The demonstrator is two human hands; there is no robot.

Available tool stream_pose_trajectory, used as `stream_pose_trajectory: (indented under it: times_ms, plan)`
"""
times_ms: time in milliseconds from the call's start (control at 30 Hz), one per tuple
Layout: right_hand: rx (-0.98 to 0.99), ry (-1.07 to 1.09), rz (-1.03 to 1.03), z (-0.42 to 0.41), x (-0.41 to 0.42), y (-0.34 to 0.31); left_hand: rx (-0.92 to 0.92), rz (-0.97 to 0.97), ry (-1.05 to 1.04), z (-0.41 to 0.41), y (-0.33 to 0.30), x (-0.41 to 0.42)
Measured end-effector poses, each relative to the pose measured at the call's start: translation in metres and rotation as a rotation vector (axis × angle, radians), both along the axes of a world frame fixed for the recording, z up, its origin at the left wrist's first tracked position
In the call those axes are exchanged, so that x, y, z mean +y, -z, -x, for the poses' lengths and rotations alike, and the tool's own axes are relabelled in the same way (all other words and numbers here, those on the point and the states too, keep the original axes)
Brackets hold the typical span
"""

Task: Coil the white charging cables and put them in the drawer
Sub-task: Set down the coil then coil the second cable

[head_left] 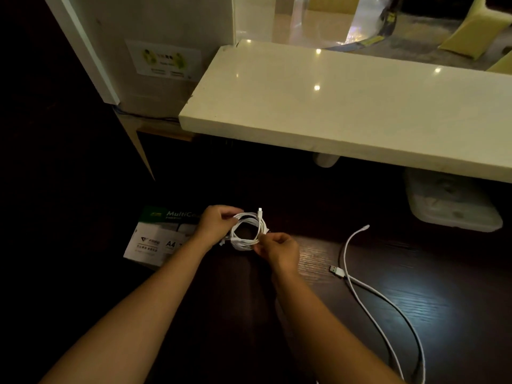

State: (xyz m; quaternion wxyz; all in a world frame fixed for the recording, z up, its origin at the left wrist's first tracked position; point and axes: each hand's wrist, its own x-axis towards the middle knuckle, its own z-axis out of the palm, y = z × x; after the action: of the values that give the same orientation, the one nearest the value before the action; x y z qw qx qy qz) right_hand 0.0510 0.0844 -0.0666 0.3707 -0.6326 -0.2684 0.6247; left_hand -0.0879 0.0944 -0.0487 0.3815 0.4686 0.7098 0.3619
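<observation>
Dark wooden desk [415, 300]: left hand [214, 224] and right hand [279, 252] pinch coiled cable [249, 231] (white)

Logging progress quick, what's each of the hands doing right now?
Left hand: closed, pinching the coiled white cable at its top left.
Right hand: closed, pinching the same coil's lower right.

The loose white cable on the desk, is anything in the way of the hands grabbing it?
Nothing visible blocks it. The loose cable lies uncovered on the dark desk, right of the right hand. But both hands, left hand too, are busy holding the coiled cable.
</observation>
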Motion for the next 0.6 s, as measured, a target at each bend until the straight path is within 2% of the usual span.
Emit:
stream_pose_trajectory:
  times_ms: [300, 533, 600]
  plan:
    - [-0.072, -0.006, 0.063, -0.001, -0.001, 0.016, 0.054, 0.036, 0.077, 0.003, 0.015, 0.004]
    - [-0.038, -0.057, 0.063, -0.005, -0.002, 0.010, 0.060, 0.084, 0.037, 0.002, 0.018, 0.005]
    - [-0.072, -0.129, 0.031, -0.016, -0.008, 0.002, 0.104, 0.052, -0.036, 0.000, 0.014, 0.002]
